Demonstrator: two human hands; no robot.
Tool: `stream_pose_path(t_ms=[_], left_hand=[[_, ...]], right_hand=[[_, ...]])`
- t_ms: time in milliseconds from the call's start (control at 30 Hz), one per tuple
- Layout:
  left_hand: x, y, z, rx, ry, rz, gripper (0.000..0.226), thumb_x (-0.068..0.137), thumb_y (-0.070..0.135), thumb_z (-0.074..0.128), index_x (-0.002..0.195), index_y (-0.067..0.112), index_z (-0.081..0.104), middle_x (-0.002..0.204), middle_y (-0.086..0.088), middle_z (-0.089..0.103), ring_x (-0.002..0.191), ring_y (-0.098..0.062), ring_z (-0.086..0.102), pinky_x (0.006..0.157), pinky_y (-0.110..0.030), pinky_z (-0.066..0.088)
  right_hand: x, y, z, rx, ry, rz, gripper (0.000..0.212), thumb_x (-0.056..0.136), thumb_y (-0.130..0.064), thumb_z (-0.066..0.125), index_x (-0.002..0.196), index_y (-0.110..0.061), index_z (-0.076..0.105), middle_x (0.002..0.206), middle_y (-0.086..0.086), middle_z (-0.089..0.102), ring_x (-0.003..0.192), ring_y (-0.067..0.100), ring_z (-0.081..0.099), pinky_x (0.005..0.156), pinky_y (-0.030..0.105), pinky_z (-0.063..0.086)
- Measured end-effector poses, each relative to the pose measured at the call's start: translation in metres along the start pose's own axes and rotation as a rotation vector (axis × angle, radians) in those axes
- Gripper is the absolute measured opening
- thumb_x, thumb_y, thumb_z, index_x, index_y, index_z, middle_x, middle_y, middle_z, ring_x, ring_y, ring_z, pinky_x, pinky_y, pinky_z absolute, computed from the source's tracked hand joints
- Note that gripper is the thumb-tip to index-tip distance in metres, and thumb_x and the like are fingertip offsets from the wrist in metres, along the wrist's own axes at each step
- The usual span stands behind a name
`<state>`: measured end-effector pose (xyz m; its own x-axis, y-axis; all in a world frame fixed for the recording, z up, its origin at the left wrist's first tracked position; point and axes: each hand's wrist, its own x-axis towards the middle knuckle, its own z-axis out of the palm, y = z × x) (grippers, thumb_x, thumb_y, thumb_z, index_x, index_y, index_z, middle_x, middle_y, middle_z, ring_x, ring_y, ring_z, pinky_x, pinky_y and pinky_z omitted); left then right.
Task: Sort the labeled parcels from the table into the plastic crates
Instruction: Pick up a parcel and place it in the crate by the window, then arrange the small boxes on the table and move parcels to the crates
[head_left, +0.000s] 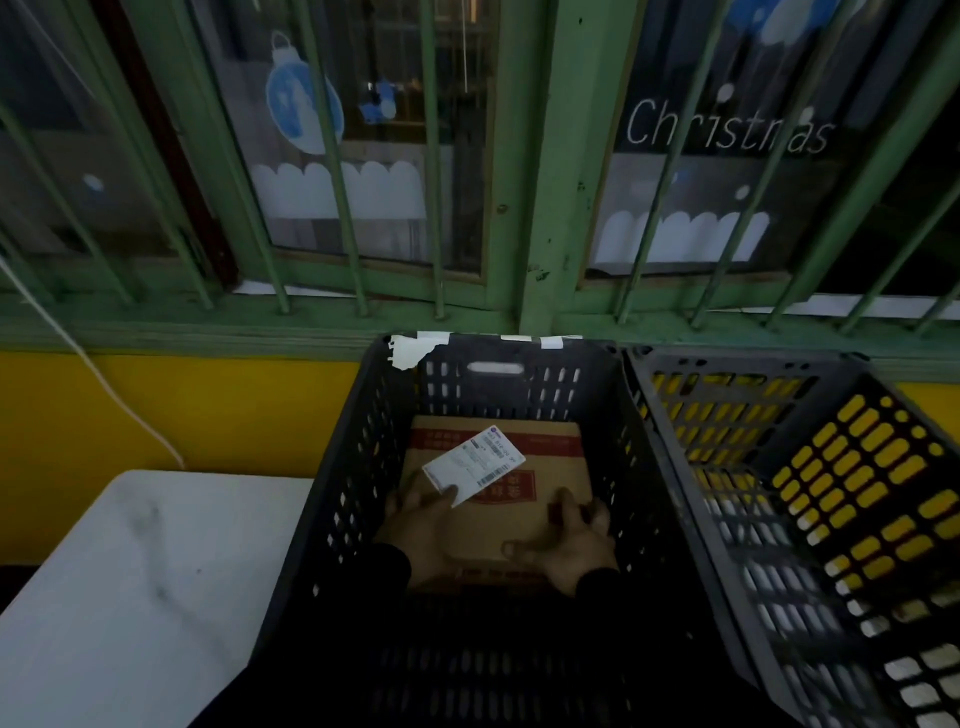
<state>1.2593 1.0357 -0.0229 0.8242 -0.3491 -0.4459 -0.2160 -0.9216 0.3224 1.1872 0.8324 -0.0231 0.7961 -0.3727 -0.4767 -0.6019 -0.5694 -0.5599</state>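
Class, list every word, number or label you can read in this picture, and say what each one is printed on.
"Christmas": white lettering on the window pane, partly crossed by a green bar.
Shipping label on the cardboard parcel: barcode and print, too small to read.
Red print on the parcel: blurred, unreadable.
White tape scraps on the black crate rim: no readable text.

1. A green window frame (540, 171) with green bars (435, 208) fills the top half of the frame.
2. On the glass, upper left of centre, a blue bauble sticker (304, 106); below it a white scalloped decal (340, 189).
3. Upper right, white lettering reading "Christmas" (727, 130).
4. A yellow wall (182, 410) runs beneath the sill at middle left.
5. A white cable (104, 384) slants down across that wall.
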Motion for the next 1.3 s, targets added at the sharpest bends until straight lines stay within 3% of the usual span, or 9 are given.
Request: stream_pose_path(t_ms=[133,300,467,600,700,867,1033,1167,1300], left_hand=[[0.008,0.000,0.001,0.043,0.010,-0.012,0.101,0.080,0.051,0.071,0.154,0.041,0.002,0.162,-0.004,-0.018,0.146,-0.039,-0.019,0.121,-0.046,0.011],[0.010,0.001,0.009,0.090,0.109,-0.005,0.090,0.086,0.053,0.062,0.155,0.039,0.006,0.163,-0.005,-0.015,0.148,-0.036,-0.015,0.121,-0.043,0.014],[0.009,0.005,0.010,0.164,0.097,-0.025,0.087,0.090,0.057,0.054,0.155,0.036,0.000,0.163,-0.007,-0.015,0.148,-0.037,-0.013,0.120,-0.045,0.015],[0.004,0.009,0.001,0.195,0.049,-0.055,0.089,0.089,0.051,0.058,0.156,0.029,0.004,0.163,-0.010,-0.007,0.149,-0.036,-0.007,0.119,-0.046,0.015],[-0.005,0.016,-0.018,0.155,0.097,-0.011,0.078,0.092,0.046,0.052,0.156,0.022,0.013,0.162,-0.010,0.012,0.148,-0.034,0.008,0.118,-0.042,0.022],[-0.034,0.040,-0.072,-0.112,0.262,0.176,0.059,0.097,0.038,0.051,0.150,0.020,0.033,0.150,-0.008,0.043,0.132,-0.028,0.044,0.105,-0.036,0.040],[-0.092,0.082,-0.122,-0.473,0.392,0.335,0.054,0.103,0.038,0.045,0.152,0.020,0.031,0.155,0.001,0.036,0.140,-0.019,0.038,0.110,-0.035,0.034],[-0.132,0.134,-0.132,-0.839,0.344,0.498,0.047,0.103,0.035,0.047,0.147,0.020,0.041,0.147,0.006,0.045,0.132,-0.013,0.046,0.099,-0.023,0.035],[-0.165,0.197,-0.122,-1.008,0.284,0.625,0.036,0.102,0.033,0.047,0.135,0.021,0.054,0.140,-0.001,0.055,0.129,-0.016,0.050,0.112,-0.034,0.036]], right_hand=[[0.007,0.001,0.004,-0.046,0.032,-0.024,0.110,0.072,-0.070,0.069,0.156,-0.037,0.006,0.162,-0.002,-0.020,0.150,0.031,0.000,0.122,0.041,0.018],[0.015,0.002,0.004,-0.160,0.109,-0.096,0.092,0.082,-0.070,0.057,0.156,-0.032,0.018,0.163,0.001,-0.014,0.150,0.032,0.000,0.122,0.041,0.016],[0.014,-0.003,0.012,-0.326,0.268,-0.120,0.070,0.089,-0.068,0.044,0.148,-0.030,0.037,0.156,0.005,0.017,0.143,0.032,0.021,0.117,0.043,0.026],[0.009,-0.007,0.007,-0.410,0.159,-0.106,0.066,0.097,-0.063,0.031,0.153,-0.027,0.028,0.160,0.008,0.015,0.147,0.034,0.015,0.120,0.043,0.017],[0.001,-0.014,-0.007,-0.327,0.150,-0.116,0.058,0.100,-0.056,0.034,0.148,-0.023,0.040,0.156,0.012,0.024,0.142,0.033,0.028,0.118,0.035,0.025],[-0.036,-0.044,-0.036,-0.130,0.165,-0.194,0.047,0.103,-0.041,0.040,0.140,-0.012,0.049,0.151,0.016,0.032,0.134,0.032,0.042,0.109,0.029,0.033],[-0.092,-0.061,-0.088,0.076,0.361,-0.388,0.044,0.103,-0.039,0.043,0.137,-0.014,0.053,0.142,0.013,0.047,0.128,0.027,0.048,0.100,0.025,0.035],[-0.151,-0.040,-0.137,0.297,0.516,-0.443,0.040,0.102,-0.043,0.046,0.132,-0.019,0.057,0.130,0.005,0.054,0.114,0.017,0.054,0.093,0.024,0.038],[-0.214,0.007,-0.179,0.499,0.648,-0.469,0.032,0.101,-0.039,0.050,0.125,-0.021,0.061,0.122,0.000,0.060,0.113,0.015,0.057,0.092,0.028,0.044]])
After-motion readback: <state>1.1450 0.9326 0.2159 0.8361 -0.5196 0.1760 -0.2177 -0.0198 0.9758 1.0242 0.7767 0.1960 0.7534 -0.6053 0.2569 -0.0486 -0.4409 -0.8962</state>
